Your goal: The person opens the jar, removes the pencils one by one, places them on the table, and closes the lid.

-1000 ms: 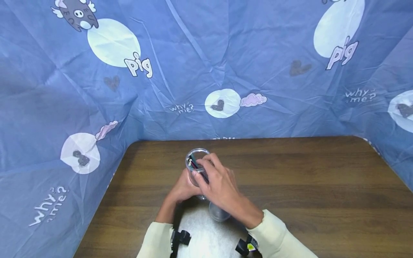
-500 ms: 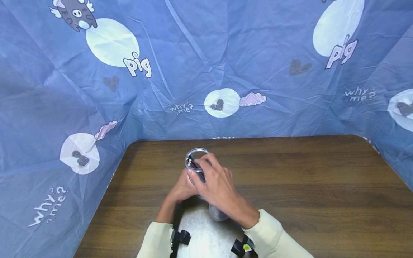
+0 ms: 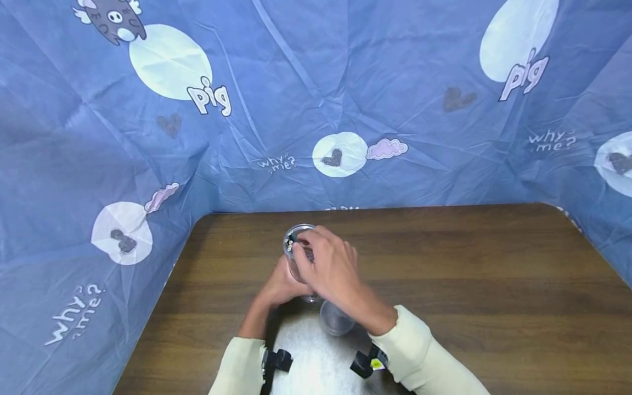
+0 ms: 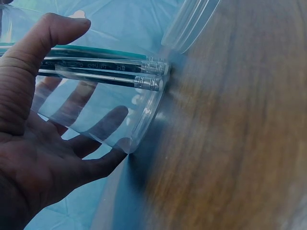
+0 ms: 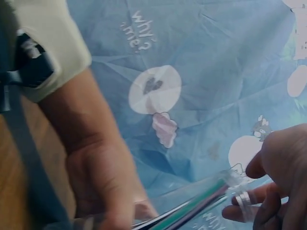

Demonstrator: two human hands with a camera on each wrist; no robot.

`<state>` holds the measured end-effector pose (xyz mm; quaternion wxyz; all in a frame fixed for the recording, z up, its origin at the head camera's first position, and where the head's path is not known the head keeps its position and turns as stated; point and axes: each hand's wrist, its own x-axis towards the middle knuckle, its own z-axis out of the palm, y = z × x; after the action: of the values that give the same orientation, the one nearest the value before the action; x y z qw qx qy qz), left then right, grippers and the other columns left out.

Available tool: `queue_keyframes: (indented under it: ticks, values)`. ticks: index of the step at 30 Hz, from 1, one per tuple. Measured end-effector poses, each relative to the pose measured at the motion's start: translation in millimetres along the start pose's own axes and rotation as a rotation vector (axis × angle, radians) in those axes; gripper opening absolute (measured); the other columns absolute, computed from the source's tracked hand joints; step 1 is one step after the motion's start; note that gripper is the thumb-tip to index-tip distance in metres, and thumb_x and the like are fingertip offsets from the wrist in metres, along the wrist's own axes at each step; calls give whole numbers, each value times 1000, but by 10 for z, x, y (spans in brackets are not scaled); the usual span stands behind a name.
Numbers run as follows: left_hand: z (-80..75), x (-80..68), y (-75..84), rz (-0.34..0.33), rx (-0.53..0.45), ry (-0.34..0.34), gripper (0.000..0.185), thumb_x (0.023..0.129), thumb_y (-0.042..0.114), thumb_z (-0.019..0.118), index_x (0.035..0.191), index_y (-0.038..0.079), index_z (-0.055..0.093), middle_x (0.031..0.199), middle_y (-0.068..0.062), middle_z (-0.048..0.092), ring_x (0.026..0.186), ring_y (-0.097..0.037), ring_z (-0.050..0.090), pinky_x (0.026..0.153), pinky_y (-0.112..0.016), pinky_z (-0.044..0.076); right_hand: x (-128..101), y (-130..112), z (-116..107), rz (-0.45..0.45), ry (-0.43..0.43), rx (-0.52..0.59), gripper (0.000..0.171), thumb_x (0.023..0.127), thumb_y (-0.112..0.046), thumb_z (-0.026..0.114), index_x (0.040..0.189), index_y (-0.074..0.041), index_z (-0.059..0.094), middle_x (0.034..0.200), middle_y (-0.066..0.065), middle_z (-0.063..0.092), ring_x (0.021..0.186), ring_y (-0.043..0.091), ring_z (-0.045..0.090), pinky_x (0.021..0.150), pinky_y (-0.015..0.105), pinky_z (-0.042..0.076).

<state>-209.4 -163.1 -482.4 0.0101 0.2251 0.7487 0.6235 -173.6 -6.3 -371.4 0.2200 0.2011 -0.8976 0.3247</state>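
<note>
My left hand (image 3: 283, 284) grips a tall clear plastic jar (image 3: 295, 269), which leans over the table. In the left wrist view its thumb lies over the jar, with fingers showing through the far wall. Several pencils (image 4: 103, 64), dark and green with silvery bands, lie together inside the jar. My right hand (image 3: 329, 269) is at the jar's mouth, thumb and fingers over the opening. In the right wrist view, fingers of this right hand (image 5: 283, 177) bend around the rim; whether they pinch anything is unclear. Part of the mouth is hidden behind them.
A round clear plastic lid or shallow cup (image 3: 337, 318) rests near the jar, below my right wrist. A whitish sheet (image 3: 311, 362) covers the table's near middle. The wooden table (image 3: 469, 285) reaches to a blue printed cloth (image 3: 405, 99) behind and at the sides.
My right hand has shifted slightly up over the jar's mouth, covering more of the opening, and its forearm has moved a little. My left hand keeps its grip almost in place.
</note>
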Motion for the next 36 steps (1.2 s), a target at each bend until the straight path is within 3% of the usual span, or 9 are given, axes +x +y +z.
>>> queue_keyframes:
  ticks: [8,16,22,27,34,36]
  values:
    - [6,6,-14,-21,-33,-4,77,56,-9,82,127,0,53,116,-10,62,104,-20,59,94,-29,49,164,-30,-126,36,-94,14,15,82,-28,69,93,-21,75,88,-10,68,84,19,68,64,40,52]
    - [-3,29,-15,11,-8,-4,91,54,-9,81,137,3,46,129,-9,58,116,-21,53,106,-27,40,279,-62,-163,17,-155,-5,12,81,-28,72,90,-22,74,78,-10,62,71,12,59,56,35,46]
    - [0,23,-24,-11,-21,-8,81,56,-10,80,130,0,51,119,-10,62,108,-21,57,100,-29,45,345,-75,-166,22,-210,-31,14,82,-26,70,94,-23,76,75,-9,66,73,17,63,55,37,48]
    - [4,3,-4,-44,-14,1,78,56,-11,80,128,0,51,115,-10,63,102,-20,59,95,-32,49,401,-72,-192,23,-286,-34,19,81,-21,68,98,-22,77,61,-11,58,67,17,61,54,37,47]
    - [7,-12,-9,-30,-29,-9,78,57,-10,79,129,-2,50,115,-11,64,102,-21,60,95,-31,49,458,-72,-245,-26,-418,-87,25,79,-16,65,100,-22,78,90,-5,73,79,22,68,58,40,51]
    - [7,-18,-7,-29,-37,-11,77,57,-10,79,128,-3,50,114,-11,64,101,-22,61,93,-30,49,491,-77,-258,-43,-450,-102,18,79,-17,66,91,-24,78,85,-6,72,78,22,67,58,41,51]
